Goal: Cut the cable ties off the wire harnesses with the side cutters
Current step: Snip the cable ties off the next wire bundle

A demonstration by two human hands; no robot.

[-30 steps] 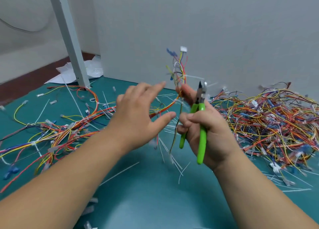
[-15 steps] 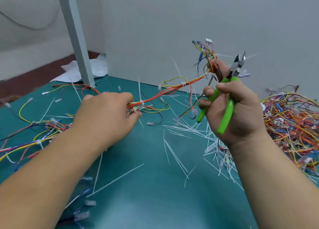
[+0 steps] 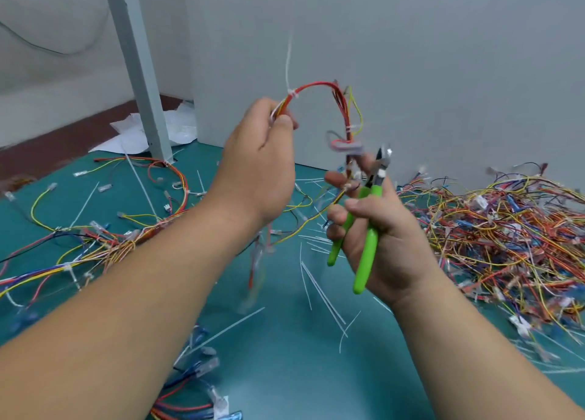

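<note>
Since half a second ago, the left hand point(image 3: 256, 166) has risen off the green mat point(image 3: 285, 372) and the right has dropped, so the wire harness point(image 3: 316, 85) now arches in the air between them.

At far left, loose harnesses point(image 3: 120, 242) sprawl on the mat. The left hand pinches one end of the raised harness between thumb and curled fingers. Just past that grip sits a white cable tie point(image 3: 292, 96), its thin tail standing straight up. A second tie point(image 3: 349, 129) cinches the descending side.

The bundle looks light and limp: thin plastic-coated wires in red, orange and yellow that probably sag unless held taut, so holding close beside a tie seems best. The ties look stiff, smooth and narrow, and the wire insulation would nick easily.

The right hand point(image 3: 389, 239) wraps the green-handled side cutters point(image 3: 368, 245), tip up, while its fingertips pinch the harness's lower end. White offcuts point(image 3: 319, 286) litter the mat below, and a tangled heap point(image 3: 493, 229) lies at right.
</note>
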